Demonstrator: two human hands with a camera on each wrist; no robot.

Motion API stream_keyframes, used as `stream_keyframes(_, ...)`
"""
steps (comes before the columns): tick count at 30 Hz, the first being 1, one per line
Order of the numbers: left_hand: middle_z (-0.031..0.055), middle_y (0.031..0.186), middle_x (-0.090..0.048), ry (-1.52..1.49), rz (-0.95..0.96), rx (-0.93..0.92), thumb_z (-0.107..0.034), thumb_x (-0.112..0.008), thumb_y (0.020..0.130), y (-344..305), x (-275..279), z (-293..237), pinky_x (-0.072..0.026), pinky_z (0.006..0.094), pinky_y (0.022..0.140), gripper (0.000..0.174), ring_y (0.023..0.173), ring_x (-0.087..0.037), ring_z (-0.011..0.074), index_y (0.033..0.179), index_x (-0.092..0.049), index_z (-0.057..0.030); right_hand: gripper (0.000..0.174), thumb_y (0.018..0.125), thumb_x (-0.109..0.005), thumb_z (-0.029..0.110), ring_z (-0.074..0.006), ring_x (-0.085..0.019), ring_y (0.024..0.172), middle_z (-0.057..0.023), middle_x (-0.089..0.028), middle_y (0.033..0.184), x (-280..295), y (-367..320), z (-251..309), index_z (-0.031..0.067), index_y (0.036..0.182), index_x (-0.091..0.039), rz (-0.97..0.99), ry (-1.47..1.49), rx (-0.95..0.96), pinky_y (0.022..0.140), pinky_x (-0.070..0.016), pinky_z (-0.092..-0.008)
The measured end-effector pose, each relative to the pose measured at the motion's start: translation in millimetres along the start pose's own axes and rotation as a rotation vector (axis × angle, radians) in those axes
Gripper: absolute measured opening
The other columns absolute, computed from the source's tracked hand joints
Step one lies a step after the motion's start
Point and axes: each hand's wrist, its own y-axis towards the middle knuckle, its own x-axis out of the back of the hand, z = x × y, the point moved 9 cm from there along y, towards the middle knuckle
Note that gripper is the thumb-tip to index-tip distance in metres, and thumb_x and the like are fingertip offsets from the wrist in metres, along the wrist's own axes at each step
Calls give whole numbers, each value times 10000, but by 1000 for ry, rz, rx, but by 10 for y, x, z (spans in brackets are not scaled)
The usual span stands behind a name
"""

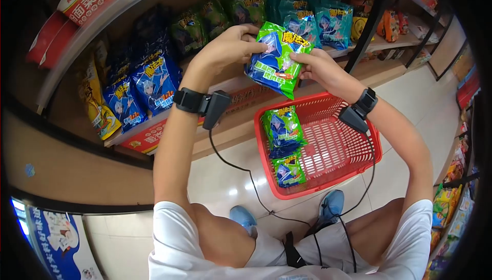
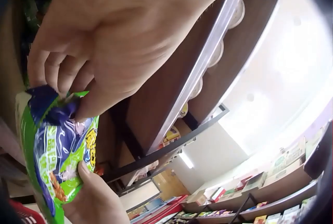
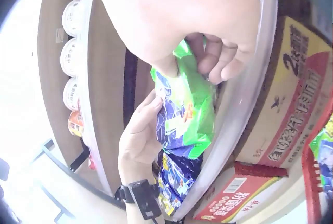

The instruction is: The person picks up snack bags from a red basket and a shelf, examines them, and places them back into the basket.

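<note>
Both hands hold one green and blue snack packet [image 1: 277, 58] in front of the shelf, above a red basket [image 1: 359, 159]. My left hand [image 1: 233, 47] pinches its upper left edge with thumb and curled fingers; the left wrist view shows this packet [image 2: 54, 154] under those fingers [image 2: 57, 73]. My right hand [image 1: 320, 67] grips the packet's right side, and in the right wrist view the packet [image 3: 190, 114] hangs below its fingers [image 3: 218, 60]. Two more green packets [image 1: 283, 131] lie in the basket on the floor.
The shelf [image 1: 225, 83] carries rows of blue packets [image 1: 154, 83], dark green packets [image 1: 215, 18] and teal packets [image 1: 318, 21]. Red cartons [image 1: 148, 139] sit under it. Another rack of goods [image 1: 453, 198] stands at right. My shoes [image 1: 330, 205] are just behind the basket.
</note>
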Motion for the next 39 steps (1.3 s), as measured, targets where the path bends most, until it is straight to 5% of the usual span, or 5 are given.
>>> stream_keyframes(7,49,1086,-669,10,111,243,-218,-733,900,-331,-516,101,-515,251,793,465,971,-624,98,1252,-526,6,367,947,-657,313,-107,-643,921,-58,-696,1061,-21,-346,-294,14,1159,-631,219,57,21,788,-506,-266)
stream_keyframes(16,68,1183,-668,-244,5,532,-195,-678,946,-744,-1199,573,-473,269,963,451,1077,-622,109,1302,-491,9,296,907,-696,321,-60,-595,728,1,-681,847,-9,-437,-1121,34,978,-691,547,158,-166,637,-459,-223)
stream_keyframes(22,61,1125,-688,-373,-78,710,-186,-677,943,-1306,-1721,1133,-492,294,928,380,1031,-641,117,1255,-542,-16,323,910,-687,318,-83,-604,628,-25,-662,747,-142,-810,-1614,-2,953,-687,708,84,-368,573,-468,-221)
stream_keyframes(27,83,1183,-662,-502,-101,1027,-180,-649,959,-1896,-2226,1467,-497,316,953,408,1084,-629,149,1302,-507,-12,369,968,-637,278,-98,-657,705,-66,-697,954,-309,-1225,-2142,-34,1162,-605,941,47,-556,633,-552,-226)
stream_keyframes(39,28,1227,-589,-668,-156,1126,-211,-550,980,-1735,-2641,1715,-430,308,1014,434,1110,-566,149,1383,-460,-76,456,960,-635,371,-177,-706,697,-138,-704,855,-12,-1387,-2962,-57,1115,-644,864,-19,-815,634,-595,-251)
